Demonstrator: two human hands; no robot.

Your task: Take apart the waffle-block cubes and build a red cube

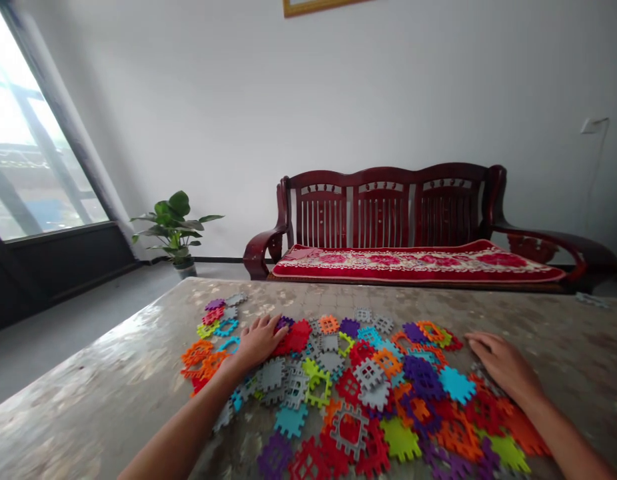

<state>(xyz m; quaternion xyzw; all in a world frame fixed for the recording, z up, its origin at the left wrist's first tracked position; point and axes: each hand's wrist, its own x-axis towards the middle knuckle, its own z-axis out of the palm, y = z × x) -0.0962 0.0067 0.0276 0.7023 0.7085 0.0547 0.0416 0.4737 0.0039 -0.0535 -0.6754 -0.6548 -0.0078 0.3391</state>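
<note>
Many interlocking plastic puzzle tiles with notched edges lie in a loose heap on the table, some solid and some with window cutouts. My left hand (pixel 261 340) rests palm down with its fingers spread at the left of the heap, beside a solid red tile (pixel 299 335) and touching the tiles there. At the right edge, my right hand (pixel 501 359) is low over the table, fingers loosely extended leftward, near a cyan tile (pixel 457 385) and an orange window tile (pixel 431 331). Nothing shows in its fingers. A grey frame tile (pixel 349 430) lies at the front.
The patterned table (pixel 113 373) has a glossy cover. A grey piece (pixel 592 300) lies at its far right. Behind stands a dark red wooden bench (pixel 381 213) with a red floral cushion (pixel 413 263). A potted plant (pixel 177 227) stands beyond the table's far left corner.
</note>
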